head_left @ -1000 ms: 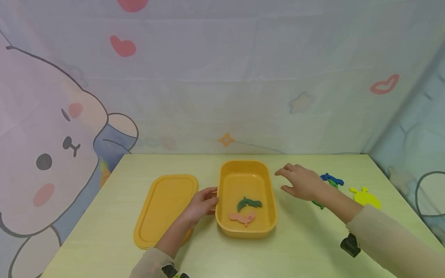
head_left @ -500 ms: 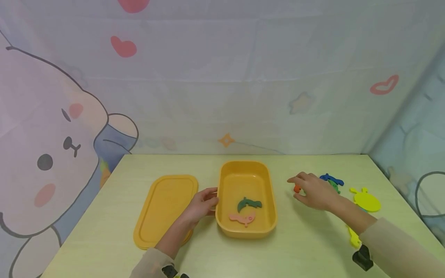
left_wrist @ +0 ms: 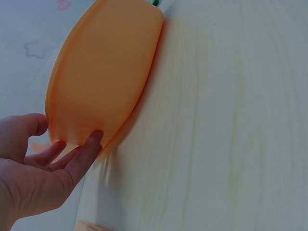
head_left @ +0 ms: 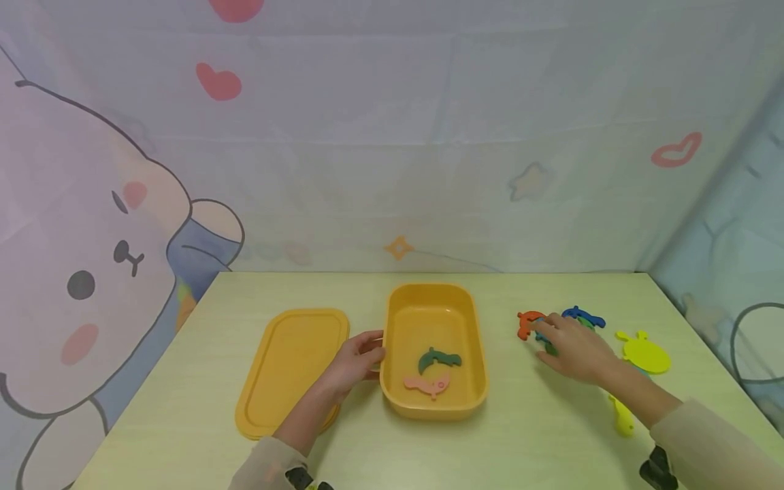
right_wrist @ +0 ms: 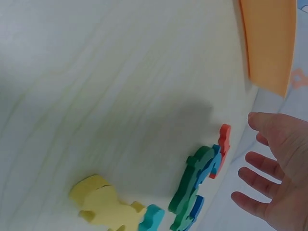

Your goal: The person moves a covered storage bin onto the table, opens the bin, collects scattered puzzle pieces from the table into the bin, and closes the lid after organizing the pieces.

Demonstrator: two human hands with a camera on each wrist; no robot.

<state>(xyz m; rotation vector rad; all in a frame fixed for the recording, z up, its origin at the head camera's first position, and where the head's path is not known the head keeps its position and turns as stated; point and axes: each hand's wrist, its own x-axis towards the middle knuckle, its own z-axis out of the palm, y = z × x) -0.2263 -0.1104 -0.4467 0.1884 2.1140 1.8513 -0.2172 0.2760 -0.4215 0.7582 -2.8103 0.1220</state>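
A yellow-orange box stands in mid-table with a dark green toy piece and a pink animal-shaped toy piece inside. My left hand touches its left side, thumb and fingertips at the rim and outer wall. To the right of the box, my right hand hovers over a cluster of small toy pieces, fingers spread and holding nothing. A red toy piece lies by its fingertips, and a blue one beyond its back. Green pieces are partly hidden under the hand in the head view.
A yellow lid lies flat left of the box, partly under the left forearm. Farther right are a round yellow animal-shaped piece and another yellow piece near the right sleeve. A printed curtain hangs behind the table.
My right hand has moved right and slightly nearer, from beside the box to over the toy pieces, uncovering the red one. My left hand and the box stay put.
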